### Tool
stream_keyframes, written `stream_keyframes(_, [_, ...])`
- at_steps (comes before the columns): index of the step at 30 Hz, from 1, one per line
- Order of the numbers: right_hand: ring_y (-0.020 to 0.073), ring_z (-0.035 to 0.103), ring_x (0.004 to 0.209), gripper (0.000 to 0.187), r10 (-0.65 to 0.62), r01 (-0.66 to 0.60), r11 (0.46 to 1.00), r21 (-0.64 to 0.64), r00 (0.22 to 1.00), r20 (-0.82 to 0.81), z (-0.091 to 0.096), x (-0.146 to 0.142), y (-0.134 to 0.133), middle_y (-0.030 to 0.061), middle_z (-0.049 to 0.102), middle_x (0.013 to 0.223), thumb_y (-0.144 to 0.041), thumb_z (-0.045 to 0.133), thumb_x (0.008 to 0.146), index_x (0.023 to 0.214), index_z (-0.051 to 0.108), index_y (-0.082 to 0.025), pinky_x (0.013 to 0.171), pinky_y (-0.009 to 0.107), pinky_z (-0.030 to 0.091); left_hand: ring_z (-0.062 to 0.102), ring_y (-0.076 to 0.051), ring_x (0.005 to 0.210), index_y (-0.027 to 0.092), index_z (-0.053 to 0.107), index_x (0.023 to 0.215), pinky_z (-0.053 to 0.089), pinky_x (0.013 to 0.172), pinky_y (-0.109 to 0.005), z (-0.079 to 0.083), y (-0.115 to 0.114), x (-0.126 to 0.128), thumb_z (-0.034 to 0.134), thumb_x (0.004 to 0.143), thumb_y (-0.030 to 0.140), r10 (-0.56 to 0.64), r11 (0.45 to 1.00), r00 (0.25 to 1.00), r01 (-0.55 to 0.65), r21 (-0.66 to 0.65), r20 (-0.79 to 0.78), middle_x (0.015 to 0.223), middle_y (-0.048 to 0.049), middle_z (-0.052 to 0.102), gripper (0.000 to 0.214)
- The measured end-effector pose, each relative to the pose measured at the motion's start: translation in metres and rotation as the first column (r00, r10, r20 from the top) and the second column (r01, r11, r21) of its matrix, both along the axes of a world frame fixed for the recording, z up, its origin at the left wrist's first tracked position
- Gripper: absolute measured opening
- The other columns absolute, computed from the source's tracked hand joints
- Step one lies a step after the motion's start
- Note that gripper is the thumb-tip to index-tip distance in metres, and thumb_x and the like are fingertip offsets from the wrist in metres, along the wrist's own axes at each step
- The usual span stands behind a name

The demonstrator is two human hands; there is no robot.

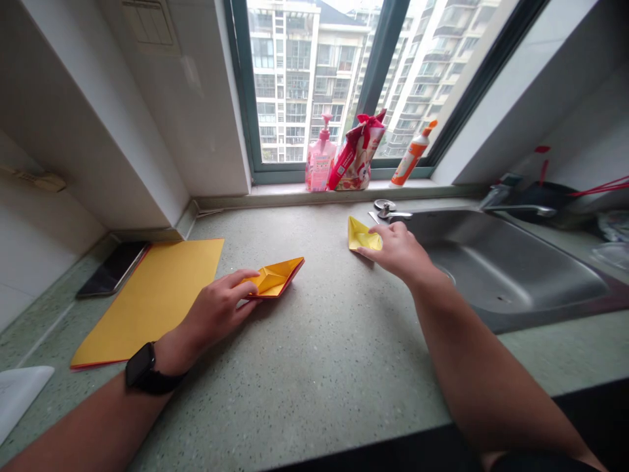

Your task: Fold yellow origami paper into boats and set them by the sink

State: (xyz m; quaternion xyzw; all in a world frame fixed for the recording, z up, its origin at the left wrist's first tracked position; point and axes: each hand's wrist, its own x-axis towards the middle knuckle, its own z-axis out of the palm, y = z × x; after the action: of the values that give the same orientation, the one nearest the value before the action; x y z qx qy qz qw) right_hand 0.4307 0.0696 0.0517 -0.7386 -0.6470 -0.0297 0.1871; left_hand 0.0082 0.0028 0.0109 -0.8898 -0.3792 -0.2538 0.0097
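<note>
My left hand (221, 308) pinches the near end of an orange folded paper boat (275, 278) that rests on the grey-green counter (314, 367). A black watch sits on that wrist. Farther right, my right hand (399, 250) grips a yellow folded paper boat (361, 235) at its right side, close to the sink's left rim. Both boats lie on the countertop, about a hand's width apart.
A stack of orange paper sheets (152, 298) lies at left, with a dark phone (113, 269) beside it. The steel sink (501, 269) and tap (521, 208) fill the right. On the window sill stand a pink pump bottle (320, 157), a red bag (356, 154) and an orange-capped bottle (411, 156).
</note>
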Motion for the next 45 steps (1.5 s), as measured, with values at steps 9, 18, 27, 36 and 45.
stream_keyframes(9, [0.0324, 0.074, 0.098, 0.054, -0.041, 0.057, 0.975, -0.213, 0.996, 0.079, -0.005, 0.019, 0.013, 0.0155, 0.079, 0.114, -0.067, 0.081, 0.087, 0.118, 0.087, -0.023, 0.077, 0.037, 0.053, 0.079, -0.028, 0.106, 0.023, 0.076, 0.106, 0.069, 0.084, -0.044, 0.0, 0.0, 0.004, 0.062, 0.107, 0.03, -0.017, 0.999, 1.0, 0.016, 0.037, 0.015, 0.132, -0.0106, 0.077, 0.016])
stream_keyframes(18, [0.0275, 0.075, 0.081, 0.021, -0.12, 0.13, 0.972, -0.194, 0.991, 0.065, -0.004, 0.035, 0.016, 0.0111, 0.083, 0.092, -0.031, 0.077, 0.089, 0.104, 0.089, -0.023, 0.069, 0.035, 0.049, 0.079, -0.027, 0.106, 0.023, 0.076, 0.102, 0.068, 0.087, -0.043, 0.001, 0.0, 0.005, 0.061, 0.107, 0.03, -0.02, 1.0, 0.999, 0.019, 0.009, 0.041, 0.13, -0.0102, 0.077, 0.017])
stream_keyframes(27, [0.0327, 0.074, 0.11, 0.038, -0.209, 0.206, 0.977, 0.047, 0.975, 0.071, -0.006, 0.027, 0.042, 0.0161, 0.079, 0.128, -0.029, 0.058, 0.103, 0.131, 0.082, -0.023, 0.091, 0.039, 0.054, 0.079, -0.029, 0.108, 0.023, 0.076, 0.104, 0.069, 0.089, -0.045, -0.004, 0.002, 0.004, 0.059, 0.108, 0.032, -0.011, 0.999, 1.0, 0.01, 0.038, 0.024, 0.132, -0.0114, 0.077, 0.02])
stream_keyframes(36, [0.0325, 0.073, 0.109, 0.033, -0.232, 0.232, 0.973, 0.022, 0.971, 0.051, -0.027, 0.03, 0.062, 0.0178, 0.072, 0.127, -0.031, 0.066, 0.099, 0.127, 0.081, -0.022, 0.093, 0.042, 0.056, 0.079, -0.03, 0.111, 0.023, 0.076, 0.102, 0.069, 0.09, -0.048, -0.002, 0.001, 0.004, 0.057, 0.109, 0.032, -0.02, 0.998, 0.999, 0.018, 0.063, 0.033, 0.132, -0.0119, 0.078, 0.021])
stream_keyframes(45, [0.0241, 0.074, 0.105, 0.04, 0.599, -0.546, 0.801, 0.245, 0.719, -0.353, -0.015, -0.027, 0.034, 0.0127, 0.066, 0.129, -0.022, 0.061, 0.096, 0.134, 0.072, -0.022, 0.091, 0.042, 0.065, 0.079, -0.03, 0.112, 0.023, 0.077, 0.1, 0.069, 0.094, -0.048, 0.001, 0.002, 0.004, 0.059, 0.11, 0.034, -0.062, 0.995, 0.996, 0.057, 0.077, 0.071, 0.132, -0.0121, 0.078, 0.023])
